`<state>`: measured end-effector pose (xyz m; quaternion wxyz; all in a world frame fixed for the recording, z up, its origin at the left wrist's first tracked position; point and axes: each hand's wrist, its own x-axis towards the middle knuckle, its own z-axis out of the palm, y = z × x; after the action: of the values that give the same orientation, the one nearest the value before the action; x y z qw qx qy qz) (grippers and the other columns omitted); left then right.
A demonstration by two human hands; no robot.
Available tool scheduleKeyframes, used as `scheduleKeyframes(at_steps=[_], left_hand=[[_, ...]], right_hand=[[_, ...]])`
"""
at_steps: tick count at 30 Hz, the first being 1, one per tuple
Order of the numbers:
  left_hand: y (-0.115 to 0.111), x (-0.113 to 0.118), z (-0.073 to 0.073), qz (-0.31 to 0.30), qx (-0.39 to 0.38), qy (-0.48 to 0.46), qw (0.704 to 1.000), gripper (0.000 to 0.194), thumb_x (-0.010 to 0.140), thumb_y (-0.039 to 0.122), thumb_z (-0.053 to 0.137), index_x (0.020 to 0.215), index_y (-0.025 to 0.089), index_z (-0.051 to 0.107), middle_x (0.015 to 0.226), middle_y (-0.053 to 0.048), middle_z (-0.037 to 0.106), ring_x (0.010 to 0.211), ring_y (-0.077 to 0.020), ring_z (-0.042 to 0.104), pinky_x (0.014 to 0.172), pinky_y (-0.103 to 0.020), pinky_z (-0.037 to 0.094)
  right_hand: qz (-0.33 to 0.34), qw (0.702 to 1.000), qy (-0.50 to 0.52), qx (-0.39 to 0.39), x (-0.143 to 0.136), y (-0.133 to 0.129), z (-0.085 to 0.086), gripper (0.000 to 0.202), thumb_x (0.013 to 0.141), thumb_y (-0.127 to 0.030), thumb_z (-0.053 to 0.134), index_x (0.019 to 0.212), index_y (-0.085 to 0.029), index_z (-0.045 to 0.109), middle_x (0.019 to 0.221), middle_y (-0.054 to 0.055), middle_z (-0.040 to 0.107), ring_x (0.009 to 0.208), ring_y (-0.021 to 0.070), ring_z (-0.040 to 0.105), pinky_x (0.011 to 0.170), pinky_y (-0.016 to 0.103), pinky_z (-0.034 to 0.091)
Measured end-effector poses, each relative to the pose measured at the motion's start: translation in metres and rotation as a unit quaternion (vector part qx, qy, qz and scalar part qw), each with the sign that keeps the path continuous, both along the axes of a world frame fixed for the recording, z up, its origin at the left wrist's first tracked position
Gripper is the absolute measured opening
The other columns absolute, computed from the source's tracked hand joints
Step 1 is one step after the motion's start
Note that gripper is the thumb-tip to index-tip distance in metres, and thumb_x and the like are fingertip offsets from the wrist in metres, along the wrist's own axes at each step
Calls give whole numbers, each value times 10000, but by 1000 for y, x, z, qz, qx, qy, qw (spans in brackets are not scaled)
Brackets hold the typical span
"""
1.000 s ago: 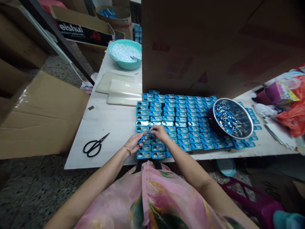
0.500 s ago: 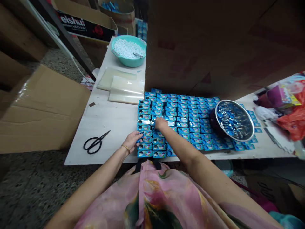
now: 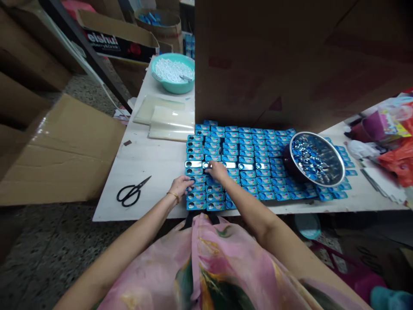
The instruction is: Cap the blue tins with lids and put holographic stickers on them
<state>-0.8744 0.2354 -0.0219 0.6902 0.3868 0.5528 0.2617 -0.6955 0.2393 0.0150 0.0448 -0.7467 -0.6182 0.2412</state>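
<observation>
Small blue printed tins (image 3: pixel 247 174) lie in close rows, each with a round spot at its left end; some spots look dark, others pale or blue. My left hand (image 3: pixel 181 186) is at the left edge of these rows, fingers curled together over the end of one tin. Whatever lies between its fingertips is too small to make out. My right hand (image 3: pixel 218 171) reaches into the second column with thumb and fingers pinched at a tin's left end. Its fingertips hide what they pinch. Right of the rows, a round metal bowl (image 3: pixel 335 165) holds shiny silver and blue pieces.
Black-handled scissors (image 3: pixel 130 194) lie on the white table (image 3: pixel 155 161) to the left. Clear plastic sheets (image 3: pixel 172 122) and a turquoise basin (image 3: pixel 177 87) of white pellets are behind them. A large cardboard box (image 3: pixel 274 64) stands behind the tins. Plastic bags (image 3: pixel 398 163) sit far right.
My right hand has shifted slightly and its fingertips show more at the tin's left end. My left hand stays at the left edge. The view has turned a little.
</observation>
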Motion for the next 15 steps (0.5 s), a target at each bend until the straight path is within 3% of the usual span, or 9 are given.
scheduleKeyframes(at_steps=[2, 4, 6, 8, 10, 13, 15], left_hand=[[-4, -1, 0, 0, -6, -11, 1000, 267, 556, 193, 729, 746, 130, 552, 546, 4, 571, 390, -50, 469, 320, -138, 204], [-10, -2, 0, -20, -29, -48, 998, 260, 564, 189, 729, 761, 122, 573, 584, -2, 575, 420, -42, 471, 321, -133, 216], [-16, -5, 1, -57, -71, -102, 991, 289, 587, 191, 722, 833, 119, 589, 680, -32, 608, 460, -38, 481, 330, -126, 237], [-21, -12, 0, -84, -112, -142, 980, 307, 621, 190, 703, 898, 120, 588, 774, -66, 630, 493, -40, 493, 342, -120, 258], [-24, -20, -1, -75, -138, -156, 975, 266, 653, 176, 673, 898, 117, 591, 790, -74, 632, 529, -55, 518, 365, -125, 301], [-25, -29, -1, -49, -171, -204, 963, 192, 678, 103, 595, 871, 106, 603, 803, -83, 629, 661, -117, 583, 482, -179, 428], [-25, -32, 1, -56, -180, -247, 951, 238, 668, 39, 544, 890, 99, 607, 862, -106, 629, 763, -155, 597, 587, -226, 474]], right_hand=[[42, 988, 136, 58, -8, -17, -10, 283, 756, -377, 573, 996, -229, 608, 920, 19, 647, 872, 163, 590, 745, 254, 435], [69, 960, 266, 52, -15, -35, -21, 257, 766, -368, 554, 955, -209, 626, 803, -7, 652, 746, 134, 603, 680, 226, 441], [33, 945, 325, 22, -15, -53, -28, 251, 793, -344, 505, 938, -174, 621, 714, -12, 640, 634, 120, 595, 607, 216, 440], [-25, 956, 291, 15, -8, -68, -31, 242, 809, -319, 467, 918, -156, 610, 694, -6, 633, 603, 118, 586, 585, 215, 429], [-56, 982, 178, 21, 0, -77, -32, 218, 805, -303, 462, 869, -155, 610, 730, 19, 638, 674, 134, 593, 623, 222, 420], [-53, 999, -1, -4, 2, -76, -31, 201, 784, -299, 495, 862, -152, 609, 859, 89, 646, 842, 188, 590, 703, 253, 411], [-40, 997, -62, -37, -5, -68, -32, 249, 769, -290, 523, 961, -144, 584, 938, 130, 635, 904, 222, 582, 725, 281, 418]])
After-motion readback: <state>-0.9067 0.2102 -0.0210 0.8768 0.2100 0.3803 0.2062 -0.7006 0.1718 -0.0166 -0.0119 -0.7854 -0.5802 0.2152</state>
